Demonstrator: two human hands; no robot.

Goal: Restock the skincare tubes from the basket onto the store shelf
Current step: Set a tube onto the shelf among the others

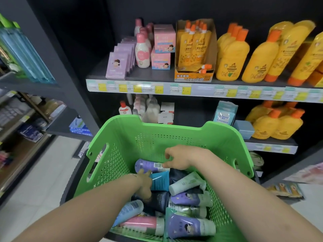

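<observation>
A green perforated basket (157, 137) fills the lower middle, holding several skincare tubes. Both my hands reach into it. My right hand (180, 158) pinches the white end of a purple tube (146, 165) lying at the basket's far side. My left hand (146, 182) rests among the tubes, fingers touching the same purple tube's near edge and a teal tube (160, 180). Nearer me lie a white tube (185, 184), two purple tubes (188, 226), a pink tube (141, 222) and a pale blue tube (129, 210). The dark store shelf (152, 74) rises behind.
The upper shelf carries lilac boxes (117, 67), pink bottles (142, 53), pink cartons (164, 41), an orange pouch display (194, 49) and yellow bottles (232, 56). More bottles stand on the lower shelf (272, 144). Another shelving unit (26, 81) stands at left; pale floor (43, 172) lies between.
</observation>
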